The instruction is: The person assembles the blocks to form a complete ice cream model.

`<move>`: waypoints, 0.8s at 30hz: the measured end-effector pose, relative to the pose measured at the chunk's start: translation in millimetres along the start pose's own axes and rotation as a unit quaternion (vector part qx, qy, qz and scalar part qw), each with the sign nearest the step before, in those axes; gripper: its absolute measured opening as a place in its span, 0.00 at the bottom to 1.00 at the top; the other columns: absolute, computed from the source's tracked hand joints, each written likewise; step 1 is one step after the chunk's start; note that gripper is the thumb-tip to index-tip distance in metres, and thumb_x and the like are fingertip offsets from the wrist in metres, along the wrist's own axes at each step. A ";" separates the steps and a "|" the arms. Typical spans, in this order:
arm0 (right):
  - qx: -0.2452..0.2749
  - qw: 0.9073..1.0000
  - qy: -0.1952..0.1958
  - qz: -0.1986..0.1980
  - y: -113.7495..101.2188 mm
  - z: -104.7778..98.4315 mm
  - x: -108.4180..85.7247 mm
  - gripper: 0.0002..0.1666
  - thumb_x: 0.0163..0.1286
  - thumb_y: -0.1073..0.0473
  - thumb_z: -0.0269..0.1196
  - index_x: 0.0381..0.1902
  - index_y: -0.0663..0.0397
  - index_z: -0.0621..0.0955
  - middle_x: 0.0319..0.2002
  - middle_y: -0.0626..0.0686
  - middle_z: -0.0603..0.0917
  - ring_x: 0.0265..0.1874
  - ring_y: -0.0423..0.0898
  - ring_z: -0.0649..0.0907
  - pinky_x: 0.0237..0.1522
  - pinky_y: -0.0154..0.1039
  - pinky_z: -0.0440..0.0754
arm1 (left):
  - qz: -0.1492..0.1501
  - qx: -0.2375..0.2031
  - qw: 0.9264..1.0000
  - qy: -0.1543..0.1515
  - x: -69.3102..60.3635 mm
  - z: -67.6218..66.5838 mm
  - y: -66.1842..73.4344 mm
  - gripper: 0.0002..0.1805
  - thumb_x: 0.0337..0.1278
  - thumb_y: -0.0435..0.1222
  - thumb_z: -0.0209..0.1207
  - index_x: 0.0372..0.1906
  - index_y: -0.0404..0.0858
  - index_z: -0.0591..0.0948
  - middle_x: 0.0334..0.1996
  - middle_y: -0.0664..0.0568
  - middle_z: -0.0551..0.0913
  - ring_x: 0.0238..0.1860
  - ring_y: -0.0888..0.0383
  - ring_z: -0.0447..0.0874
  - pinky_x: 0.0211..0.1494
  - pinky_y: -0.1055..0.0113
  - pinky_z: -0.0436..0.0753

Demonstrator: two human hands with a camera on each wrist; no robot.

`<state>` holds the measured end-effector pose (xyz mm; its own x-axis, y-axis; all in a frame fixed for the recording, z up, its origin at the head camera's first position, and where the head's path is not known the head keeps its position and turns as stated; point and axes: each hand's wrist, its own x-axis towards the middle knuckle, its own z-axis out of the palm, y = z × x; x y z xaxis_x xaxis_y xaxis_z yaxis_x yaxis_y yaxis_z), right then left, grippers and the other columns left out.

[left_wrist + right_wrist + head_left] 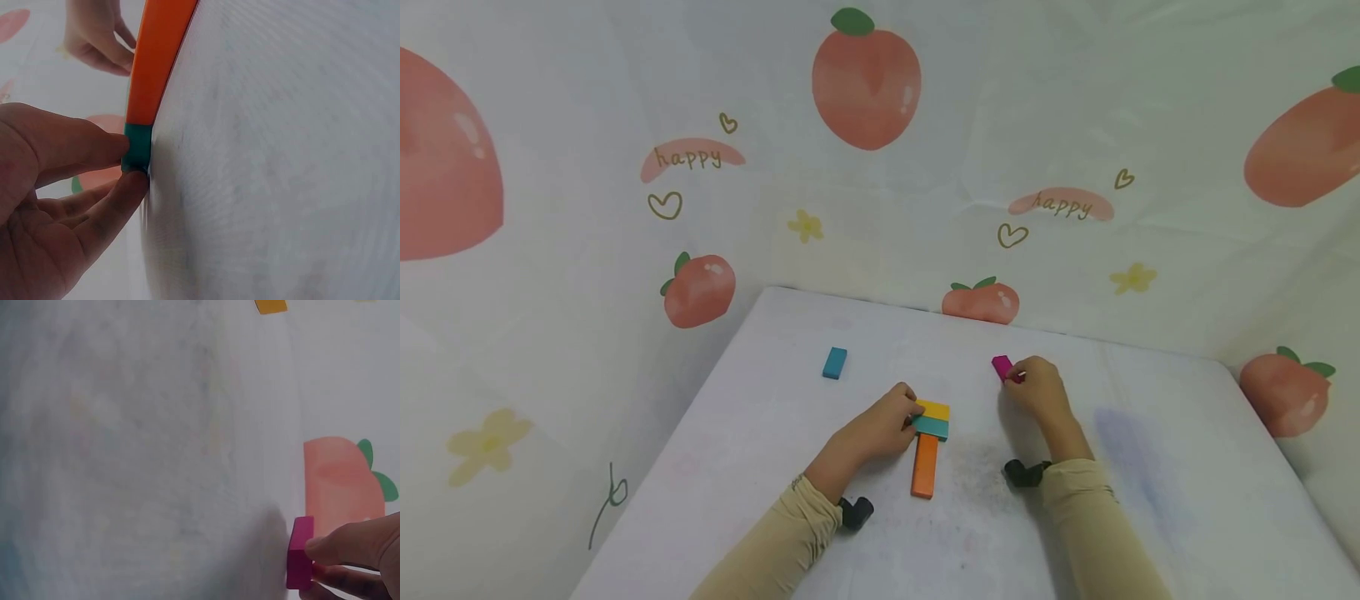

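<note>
In the head view my left hand (pixel 883 423) is at the left ends of a yellow block (pixel 934 409) and a teal block (pixel 931 427), which lie side by side. The left wrist view has its thumb and a finger pinching the end of the teal block (pixel 139 147). An orange block (pixel 924 467) extends from the teal one toward me, forming a T shape. Farther right, my right hand (pixel 1039 388) pinches a magenta block (pixel 1002 367) between thumb and fingers. The right wrist view shows that magenta block (pixel 300 553) at the fingertips, partly covered by them.
A blue block (pixel 835 363) lies alone toward the back left of the white table (pixel 760 392). Behind the table hangs a white cloth (pixel 917 200) printed with peaches. A black wrist device (pixel 855 513) hangs by the left sleeve, another (pixel 1026 473) by the right.
</note>
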<state>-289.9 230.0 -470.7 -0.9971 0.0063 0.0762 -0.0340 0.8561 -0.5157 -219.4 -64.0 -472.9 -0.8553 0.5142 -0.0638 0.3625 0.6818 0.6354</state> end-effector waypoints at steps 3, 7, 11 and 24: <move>0.006 1.000 -0.003 -0.005 -3.6 1.8 -1.0 0.11 0.67 0.66 0.66 0.42 0.70 0.90 0.41 0.66 0.89 0.41 0.59 0.84 0.49 0.56 0.85 | -0.002 0.001 1.000 -0.001 -0.6 -0.1 0.6 0.21 0.74 0.29 0.59 0.68 0.30 0.81 0.67 0.42 0.73 0.57 0.57 0.77 0.64 0.63 0.82; 0.013 1.000 -0.006 -0.010 -7.8 3.3 -2.8 0.10 0.66 0.67 0.67 0.41 0.69 0.90 0.39 0.66 0.89 0.40 0.58 0.84 0.47 0.55 0.85 | -0.004 0.001 1.000 0.000 -0.9 0.1 1.1 0.21 0.74 0.29 0.60 0.67 0.30 0.81 0.67 0.43 0.73 0.57 0.57 0.77 0.64 0.64 0.82; 0.012 1.000 -0.011 -0.021 -11.0 5.2 -4.0 0.10 0.66 0.67 0.67 0.41 0.70 0.89 0.38 0.65 0.89 0.39 0.57 0.83 0.46 0.55 0.85 | -0.004 0.000 1.000 0.001 -1.3 0.1 1.5 0.21 0.74 0.29 0.60 0.67 0.30 0.81 0.66 0.43 0.73 0.57 0.57 0.77 0.64 0.64 0.82; 0.013 0.999 -0.021 -0.031 -26.0 14.7 -6.4 0.08 0.69 0.68 0.68 0.42 0.68 0.89 0.45 0.66 0.88 0.46 0.60 0.84 0.59 0.59 0.85 | 0.002 0.004 1.000 -0.001 -0.6 -1.2 1.5 0.21 0.74 0.29 0.59 0.68 0.30 0.81 0.67 0.42 0.73 0.57 0.57 0.77 0.64 0.63 0.82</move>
<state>-283.7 200.0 -470.3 -0.9950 -0.0678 0.0729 -0.0963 0.8405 -0.5332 -218.8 -63.9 -470.9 -0.8535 0.5173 -0.0626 0.3685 0.6842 0.6294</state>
